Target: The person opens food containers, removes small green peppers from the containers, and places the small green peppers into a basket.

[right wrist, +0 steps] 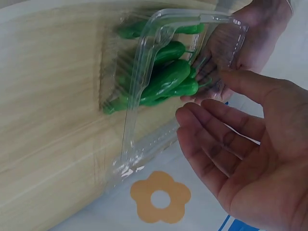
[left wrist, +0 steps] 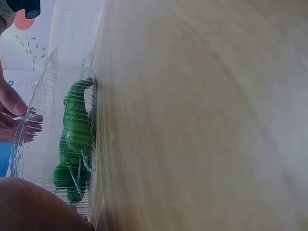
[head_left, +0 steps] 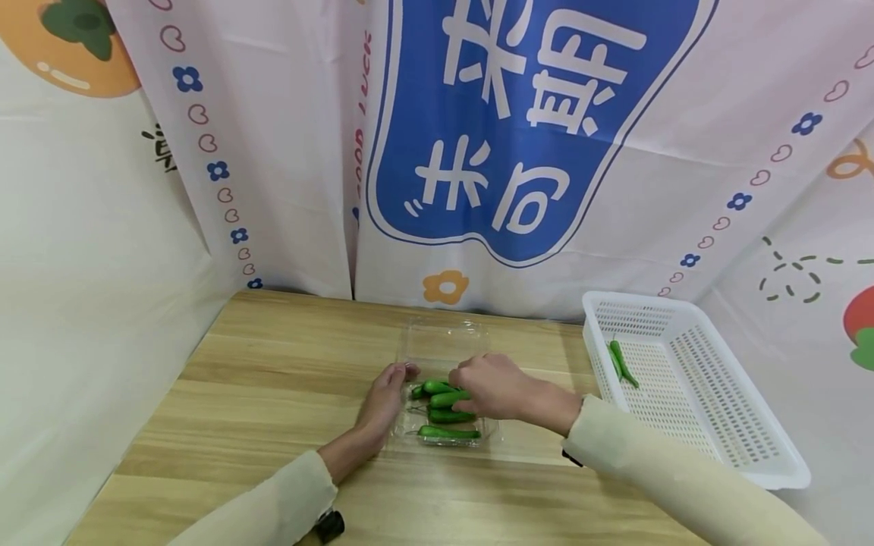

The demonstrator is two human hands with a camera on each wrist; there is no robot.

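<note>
A clear plastic clamshell box (head_left: 412, 437) lies on the table with its lid (head_left: 440, 341) folded back. Several green chili peppers (head_left: 447, 400) lie inside, most grouped together, with one along the near edge. My left hand (head_left: 378, 406) rests against the box's left side; through the plastic its fingers (right wrist: 198, 79) look mostly straight. My right hand (head_left: 492, 387) is over the box's right part. In the right wrist view its fingers are apart and loosely bent, with nothing between them. The left wrist view shows the peppers (left wrist: 78, 118) through the box wall.
To the right stands a white perforated plastic basket (head_left: 785, 462), with a couple of green chili peppers (head_left: 624, 364) by its left wall. The wooden table (head_left: 273, 394) meets printed curtains (head_left: 293, 189) at the back and sides.
</note>
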